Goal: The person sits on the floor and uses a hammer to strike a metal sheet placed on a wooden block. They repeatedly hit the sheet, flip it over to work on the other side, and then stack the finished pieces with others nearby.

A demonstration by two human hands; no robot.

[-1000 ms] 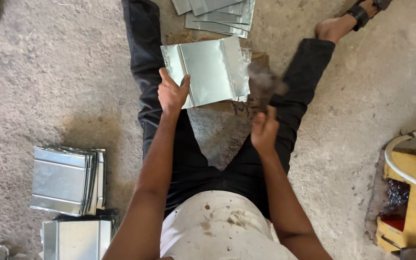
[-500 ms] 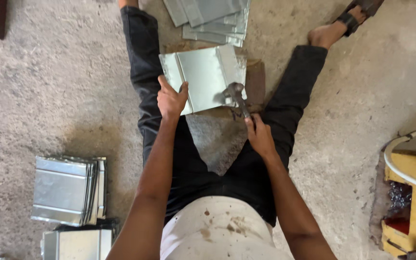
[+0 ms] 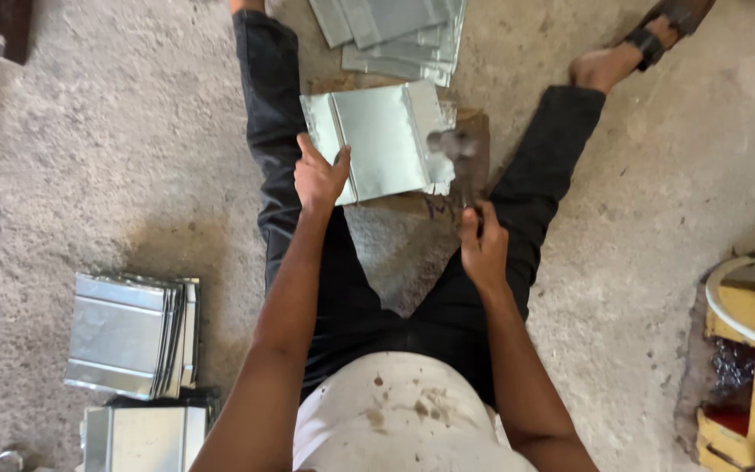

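So the person sits on the rough concrete floor (image 3: 89,157) with legs spread, and between the knees lies a shiny silver folded sheet-metal panel (image 3: 382,140) on what looks like a flat wooden block (image 3: 474,175). The left hand (image 3: 318,175) is pressed down on the panel's near-left corner, fingers spread flat, pinning it. The right hand (image 3: 482,245) is wrapped tight around the handle of a dark-headed hammer (image 3: 458,153), whose blurred head sits right over the panel's right folded edge. The panel looks thin, light and springy, probably sharp along the cut edges, so it's best held flat from above, on the face away from the seam, like the left hand does. Its ridges run away from the person, slightly tilted, and the long side seems to go left to right. There's a stack of similar silver sheets (image 3: 395,31) just past it, and more stacked panels (image 3: 133,332) off to the left.
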